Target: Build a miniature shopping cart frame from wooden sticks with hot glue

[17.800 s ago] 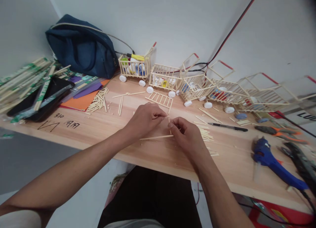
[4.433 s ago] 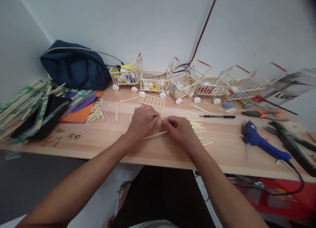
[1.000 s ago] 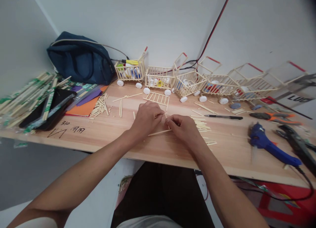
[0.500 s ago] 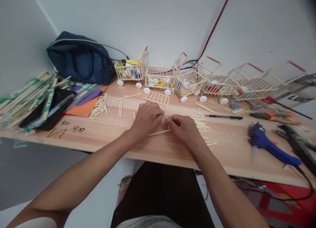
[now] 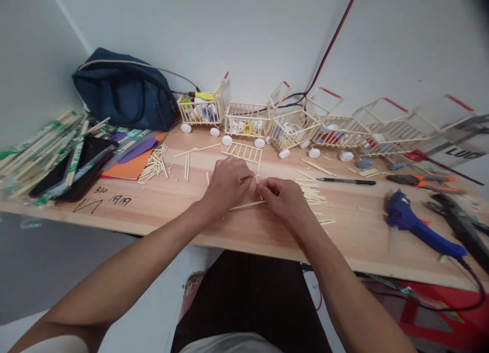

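My left hand (image 5: 226,184) and my right hand (image 5: 283,199) rest close together on the wooden table (image 5: 237,231), fingers pinched. Between them stands a short wooden stick (image 5: 257,182) that both pinch, over a long stick (image 5: 246,206) lying flat beneath. A small stick ladder panel (image 5: 243,152) lies just beyond my left hand. A pile of cut sticks (image 5: 314,196) sits right of my right hand.
A row of stick-built carts (image 5: 290,126) with white wheels lines the wall. A dark blue bag (image 5: 122,90), chopstick packets (image 5: 42,144) and orange paper (image 5: 124,167) sit left. A black pen (image 5: 346,181), blue glue gun (image 5: 418,224) and pliers (image 5: 428,180) lie right.
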`<state>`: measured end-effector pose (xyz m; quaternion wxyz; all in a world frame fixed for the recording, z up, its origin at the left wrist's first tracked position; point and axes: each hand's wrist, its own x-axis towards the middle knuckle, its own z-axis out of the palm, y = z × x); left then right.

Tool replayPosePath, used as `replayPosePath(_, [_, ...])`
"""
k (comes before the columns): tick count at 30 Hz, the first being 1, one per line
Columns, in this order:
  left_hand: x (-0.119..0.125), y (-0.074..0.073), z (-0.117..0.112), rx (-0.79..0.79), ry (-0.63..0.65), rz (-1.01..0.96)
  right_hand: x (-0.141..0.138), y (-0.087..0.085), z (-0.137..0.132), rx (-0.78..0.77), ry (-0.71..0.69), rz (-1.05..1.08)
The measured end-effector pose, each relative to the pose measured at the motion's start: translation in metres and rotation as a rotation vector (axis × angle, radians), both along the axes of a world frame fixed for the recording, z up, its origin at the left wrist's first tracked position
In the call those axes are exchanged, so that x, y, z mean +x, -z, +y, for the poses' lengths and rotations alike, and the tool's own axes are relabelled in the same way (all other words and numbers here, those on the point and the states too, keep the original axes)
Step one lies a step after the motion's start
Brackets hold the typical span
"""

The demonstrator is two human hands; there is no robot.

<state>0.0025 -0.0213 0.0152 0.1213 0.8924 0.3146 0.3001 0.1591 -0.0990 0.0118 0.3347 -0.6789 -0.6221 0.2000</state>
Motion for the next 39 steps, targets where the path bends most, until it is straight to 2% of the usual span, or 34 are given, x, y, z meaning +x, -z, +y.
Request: replayPosePath(39, [0.0,0.0022,-0.0003,0.016,0.004,-0.004,-0.0017,-0.0014,-0.0007,-0.013,0.005,-0.008])
